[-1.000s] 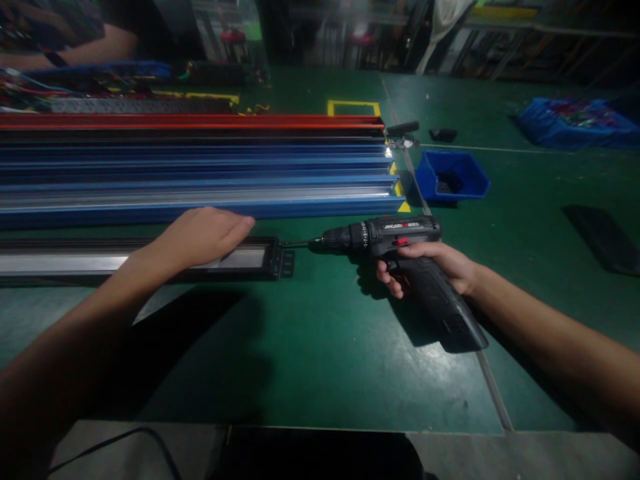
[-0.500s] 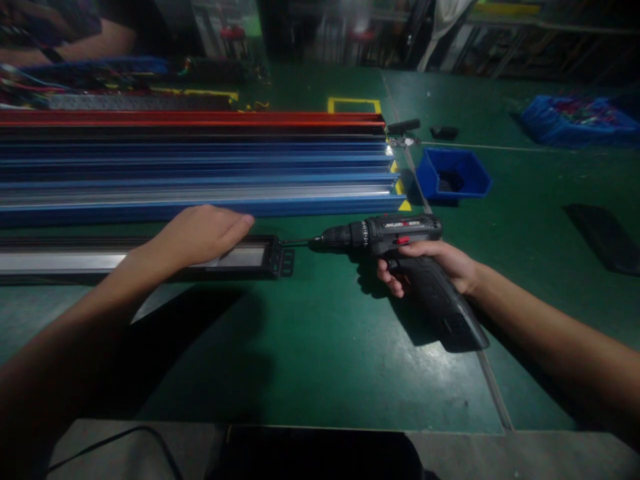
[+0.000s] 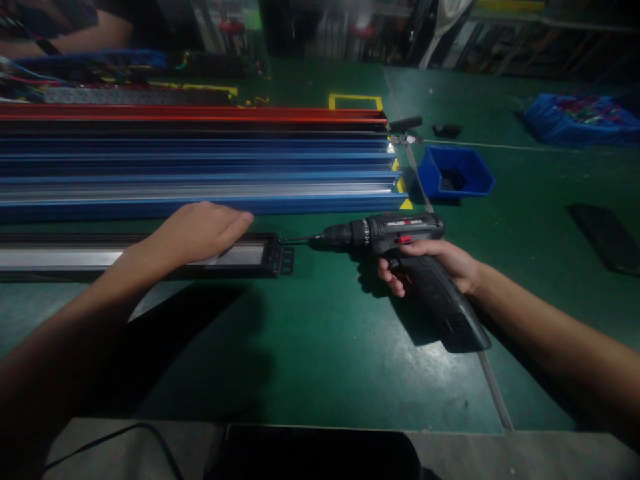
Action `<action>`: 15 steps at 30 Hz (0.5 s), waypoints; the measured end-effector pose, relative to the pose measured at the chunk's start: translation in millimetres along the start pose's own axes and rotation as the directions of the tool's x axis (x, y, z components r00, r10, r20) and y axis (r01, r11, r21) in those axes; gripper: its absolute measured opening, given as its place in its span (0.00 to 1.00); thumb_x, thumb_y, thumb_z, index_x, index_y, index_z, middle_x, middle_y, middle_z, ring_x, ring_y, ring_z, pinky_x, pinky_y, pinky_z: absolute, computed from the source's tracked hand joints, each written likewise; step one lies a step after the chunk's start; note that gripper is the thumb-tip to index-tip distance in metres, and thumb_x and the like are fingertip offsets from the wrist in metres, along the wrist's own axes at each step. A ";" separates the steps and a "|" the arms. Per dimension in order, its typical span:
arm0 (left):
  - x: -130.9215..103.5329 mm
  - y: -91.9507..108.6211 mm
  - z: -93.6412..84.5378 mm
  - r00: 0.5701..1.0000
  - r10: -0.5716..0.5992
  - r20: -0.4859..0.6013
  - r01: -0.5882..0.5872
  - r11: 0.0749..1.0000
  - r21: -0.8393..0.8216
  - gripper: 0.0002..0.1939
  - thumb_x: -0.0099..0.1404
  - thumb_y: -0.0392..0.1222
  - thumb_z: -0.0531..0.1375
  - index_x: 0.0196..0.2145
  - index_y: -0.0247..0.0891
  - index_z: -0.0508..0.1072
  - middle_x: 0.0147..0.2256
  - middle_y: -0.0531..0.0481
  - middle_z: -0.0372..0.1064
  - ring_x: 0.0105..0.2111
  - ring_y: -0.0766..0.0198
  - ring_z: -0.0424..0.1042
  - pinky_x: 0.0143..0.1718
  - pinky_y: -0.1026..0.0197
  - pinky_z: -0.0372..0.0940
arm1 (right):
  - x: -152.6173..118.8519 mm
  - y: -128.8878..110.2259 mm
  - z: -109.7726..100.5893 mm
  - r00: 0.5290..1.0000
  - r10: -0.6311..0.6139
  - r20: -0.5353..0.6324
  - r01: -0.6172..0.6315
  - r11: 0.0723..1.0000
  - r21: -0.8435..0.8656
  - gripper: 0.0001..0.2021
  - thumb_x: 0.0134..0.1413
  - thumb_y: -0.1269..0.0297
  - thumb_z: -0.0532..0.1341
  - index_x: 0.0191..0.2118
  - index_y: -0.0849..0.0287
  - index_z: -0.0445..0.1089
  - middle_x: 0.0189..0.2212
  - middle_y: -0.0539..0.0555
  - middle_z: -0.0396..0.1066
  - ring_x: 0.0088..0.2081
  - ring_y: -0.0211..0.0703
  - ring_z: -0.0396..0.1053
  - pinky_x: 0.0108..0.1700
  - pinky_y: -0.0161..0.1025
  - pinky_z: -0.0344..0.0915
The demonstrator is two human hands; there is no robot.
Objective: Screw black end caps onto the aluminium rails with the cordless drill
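Observation:
My right hand (image 3: 440,263) is wrapped round the grip of a black cordless drill (image 3: 407,230), a finger at its trigger. The drill points left, and its long thin bit (image 3: 303,240) meets the black end cap (image 3: 274,257) of a long black metal profile (image 3: 243,257) with a pale strip inside. A small slotted bracket (image 3: 287,261) sticks out from that end. Over the profile, close to its right end, my left hand (image 3: 205,233) presses down and grips it; its thumb shows, while the other fingers are mostly hidden behind the profile.
Several long blue profiles (image 3: 200,203) and a red one (image 3: 200,113) lie behind. To the right are a blue bin (image 3: 457,177) with dark parts, a blue bag-lined container (image 3: 580,120) of wires and a dark flat object (image 3: 605,237). Another person's arm (image 3: 105,33) shows far left.
The view has shifted very slightly. Both hands, the drill and the black profile keep the same positions relative to each other.

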State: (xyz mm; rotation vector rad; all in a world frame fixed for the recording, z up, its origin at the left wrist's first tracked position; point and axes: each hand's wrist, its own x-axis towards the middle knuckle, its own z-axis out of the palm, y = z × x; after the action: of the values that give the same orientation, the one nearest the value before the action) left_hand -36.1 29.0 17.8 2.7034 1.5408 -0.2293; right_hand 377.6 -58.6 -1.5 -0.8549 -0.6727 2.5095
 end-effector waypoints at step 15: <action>1.0 -1.2 0.5 1.000 0.016 -0.012 -0.016 1.000 -0.017 0.37 0.72 0.58 0.37 0.42 0.36 0.81 0.41 0.37 0.79 0.40 0.46 0.76 0.44 0.48 0.67 | 0.5 0.4 -0.4 1.000 0.006 -0.030 -0.007 1.000 -0.020 0.13 0.61 0.60 0.62 0.46 0.65 0.70 0.40 0.60 0.75 0.38 0.46 0.75 0.44 0.43 0.74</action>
State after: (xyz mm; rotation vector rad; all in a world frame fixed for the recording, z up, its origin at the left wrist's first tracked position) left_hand -36.6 30.4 17.3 2.7082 1.5160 -0.1988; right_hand 377.4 -58.5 -2.2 -0.9012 -0.6871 2.4945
